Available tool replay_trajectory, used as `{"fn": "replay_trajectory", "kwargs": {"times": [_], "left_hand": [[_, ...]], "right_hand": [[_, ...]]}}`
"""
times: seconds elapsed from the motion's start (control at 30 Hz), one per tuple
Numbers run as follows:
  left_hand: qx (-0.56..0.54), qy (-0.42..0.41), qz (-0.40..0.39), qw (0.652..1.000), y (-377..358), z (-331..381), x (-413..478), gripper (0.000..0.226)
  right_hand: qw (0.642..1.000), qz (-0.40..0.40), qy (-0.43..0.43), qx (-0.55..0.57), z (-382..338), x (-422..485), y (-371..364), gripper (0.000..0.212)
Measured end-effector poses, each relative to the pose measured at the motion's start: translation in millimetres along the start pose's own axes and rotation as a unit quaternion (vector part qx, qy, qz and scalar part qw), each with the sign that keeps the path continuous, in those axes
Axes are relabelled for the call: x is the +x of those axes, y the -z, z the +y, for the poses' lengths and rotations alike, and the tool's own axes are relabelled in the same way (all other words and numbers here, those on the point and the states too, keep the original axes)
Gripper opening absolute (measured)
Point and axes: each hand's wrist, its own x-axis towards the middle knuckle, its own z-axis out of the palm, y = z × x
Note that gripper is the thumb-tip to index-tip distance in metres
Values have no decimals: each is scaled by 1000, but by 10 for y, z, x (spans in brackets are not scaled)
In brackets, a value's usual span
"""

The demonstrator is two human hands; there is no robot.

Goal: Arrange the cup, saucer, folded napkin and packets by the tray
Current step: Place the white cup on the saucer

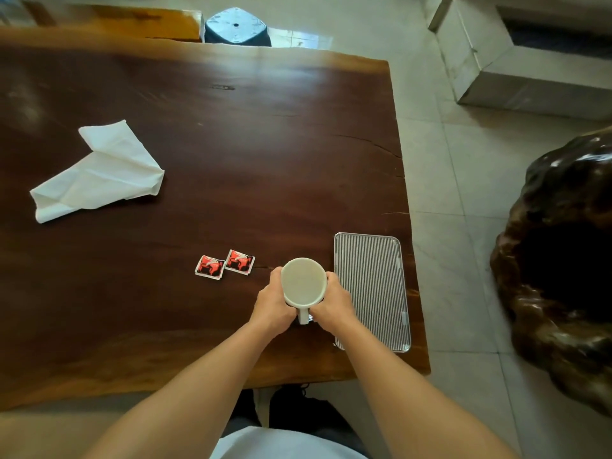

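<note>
A pale cup with its handle turned toward me is clasped on both sides: my left hand wraps its left wall, my right hand its right wall. Whatever lies under the cup is hidden, so I cannot see a saucer. Just to the right lies a ribbed clear tray, flat near the table's right edge. Two red-and-black packets sit side by side to the cup's left. A white napkin, loosely spread and creased, lies far off at the left.
The dark wooden table ends close behind the tray on the right and near my body at the front. A blue stool stands beyond the far edge. A large dark carved stump stands on the floor at the right.
</note>
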Motion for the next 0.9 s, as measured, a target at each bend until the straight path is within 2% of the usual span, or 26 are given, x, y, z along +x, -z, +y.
{"fn": "replay_trajectory", "kwargs": {"times": [0.37, 0.9], "left_hand": [[-1, 10, -2, 1000, -210, -248, 117, 84], [50, 1, 9, 999, -286, -340, 217, 90]], "right_hand": [[999, -11, -24, 23, 249, 124, -203, 58], [999, -18, -16, 21, 359, 228, -250, 69]]}}
